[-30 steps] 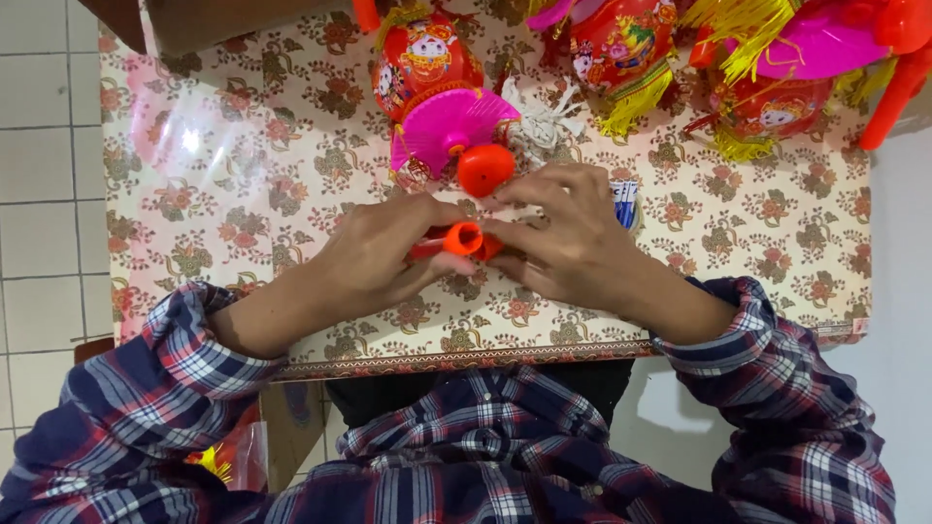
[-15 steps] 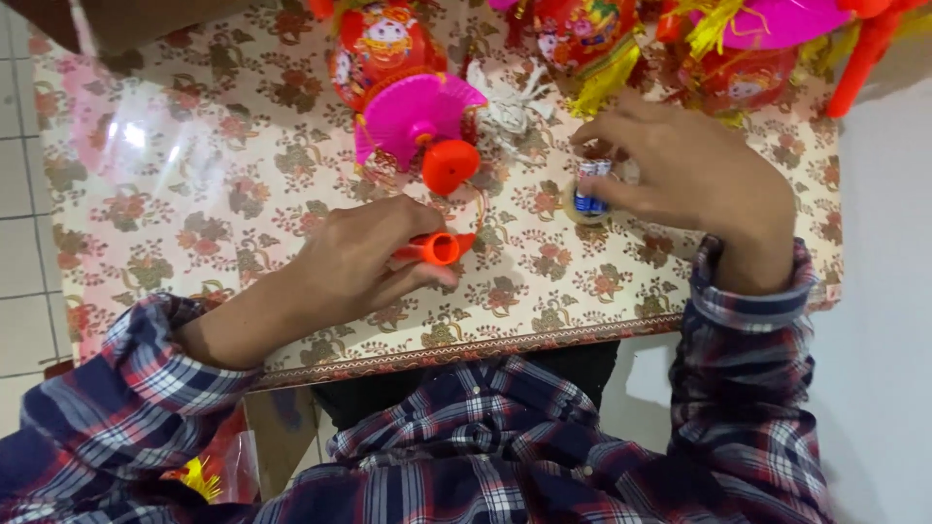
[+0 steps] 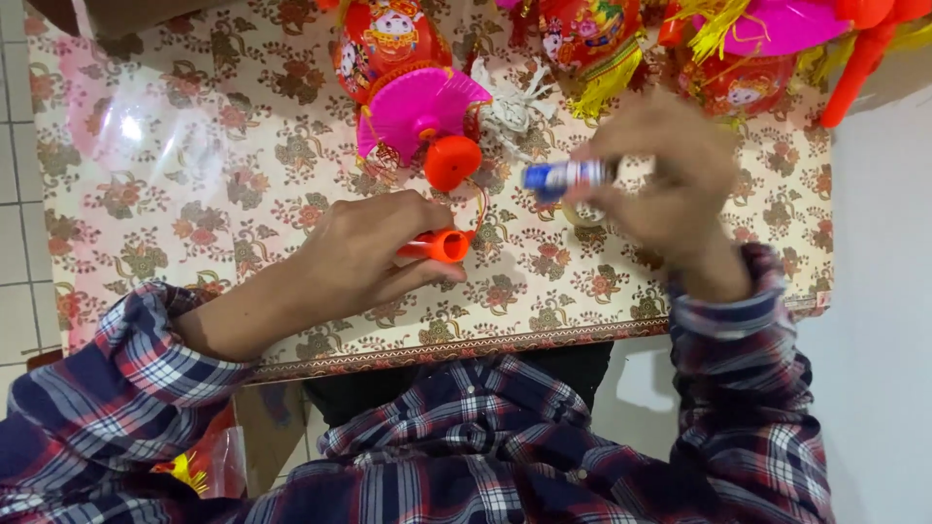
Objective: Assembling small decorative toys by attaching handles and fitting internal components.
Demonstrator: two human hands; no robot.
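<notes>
My left hand [image 3: 364, 254] rests on the floral table cloth [image 3: 243, 146] and grips a small orange plastic tube [image 3: 435, 245], its open end pointing right. My right hand [image 3: 665, 180] is lifted above the table, blurred, and holds a small blue and white cylinder [image 3: 568, 176] by one end. Just beyond the tube lie an orange round cap [image 3: 452, 161] and a pink pleated paper fan [image 3: 419, 105] of a lantern.
Red paper lanterns [image 3: 388, 34] with yellow tassels [image 3: 607, 82] crowd the table's far edge. A clear plastic bag [image 3: 136, 126] lies at the left. The table's near edge [image 3: 466, 344] runs above my lap; tiled floor is at left, a white wall at right.
My right hand left the orange tube, reached to the right, picked up the blue and white cylinder and lifted it. The left hand kept hold of the tube.
</notes>
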